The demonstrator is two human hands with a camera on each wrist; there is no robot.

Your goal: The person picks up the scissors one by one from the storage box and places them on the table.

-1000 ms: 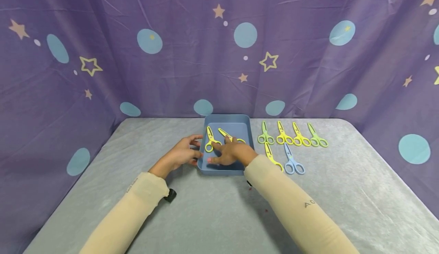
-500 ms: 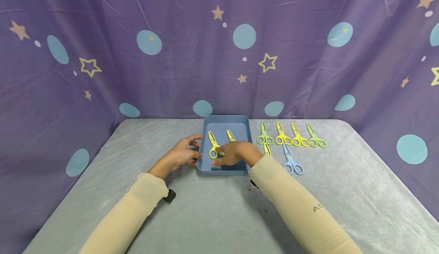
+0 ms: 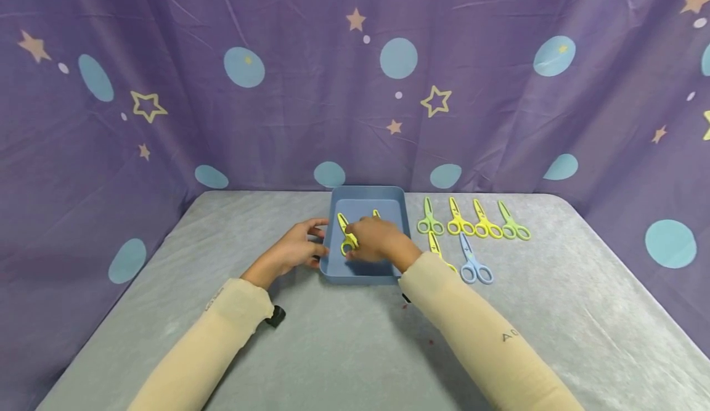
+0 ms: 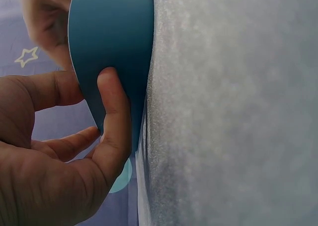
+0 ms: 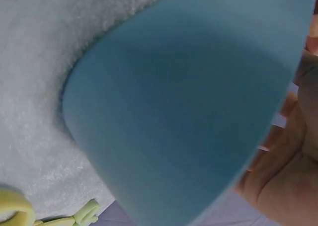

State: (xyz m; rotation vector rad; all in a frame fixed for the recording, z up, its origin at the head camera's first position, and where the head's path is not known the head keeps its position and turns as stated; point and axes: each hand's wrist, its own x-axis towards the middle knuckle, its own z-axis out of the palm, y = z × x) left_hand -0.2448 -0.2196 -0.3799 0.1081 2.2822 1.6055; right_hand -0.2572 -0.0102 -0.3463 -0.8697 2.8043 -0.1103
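Observation:
A blue tray [image 3: 363, 280] stands at the back middle of the table, with yellow scissors [image 3: 343, 221] lying in its left part. My right hand [image 3: 377, 238] reaches into the tray, thumb and index finger pinching these scissors by their handles. A second pair of yellow scissors [image 3: 376, 214] shows only its tip beyond the right hand; the rest is hidden. At the tray's left side my left hand [image 3: 296, 248] holds the wall. In the left wrist view, one finger [image 4: 113, 94] lies on the tray's outer wall [image 4: 112, 27] while others meet the rim.
Right of the tray a back row of green scissors [image 3: 430, 220], yellow scissors [image 3: 460, 220] and several more lies on the grey cloth. In front lie yellow scissors [image 3: 435, 244], partly behind the right sleeve [image 3: 444, 288], and blue scissors [image 3: 471, 263]. A purple curtain [image 3: 277, 121] hangs behind.
Both scissors in the tray have shifted, the left pair toward me and the right pair turned straighter. The right hand's spread fingers have drawn in on the left pair. The left hand stays put.

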